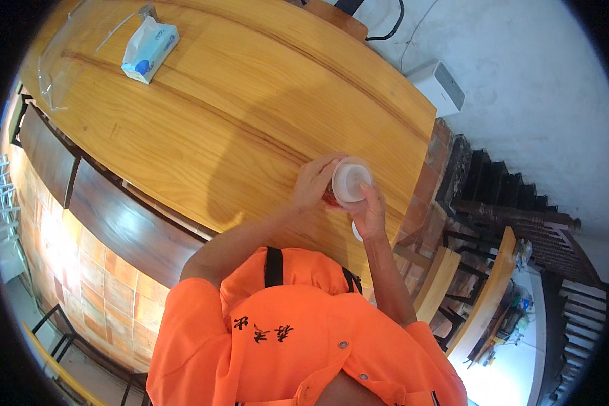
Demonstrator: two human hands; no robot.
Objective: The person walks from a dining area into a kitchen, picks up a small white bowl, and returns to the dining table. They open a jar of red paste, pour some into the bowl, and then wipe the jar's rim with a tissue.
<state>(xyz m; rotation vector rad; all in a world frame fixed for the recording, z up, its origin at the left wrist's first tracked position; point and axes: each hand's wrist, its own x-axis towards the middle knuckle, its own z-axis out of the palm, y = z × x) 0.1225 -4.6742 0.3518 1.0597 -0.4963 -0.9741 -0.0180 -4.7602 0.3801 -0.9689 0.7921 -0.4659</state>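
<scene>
Over the near right part of the wooden table, both hands are around a small tub with a translucent whitish round top (353, 181). Something red (330, 197) shows at its side, beside my left palm. My left hand (312, 180) wraps the tub from the left, fingers curled over its far side. From the right, my right hand (370, 211) grips the rim, with the thumb or a finger lying on the top. A white round piece (357, 231), partly hidden by my right wrist, lies below that hand; its kind cannot be made out.
A blue and white tissue pack (150, 49) lies on the far left of the table (250, 88), near a small dark jar (148, 11). Clear plastic sheeting (51, 81) covers the left end. Dark benches (125, 223) line the left side. Stairs (501, 183) and shelving stand to the right.
</scene>
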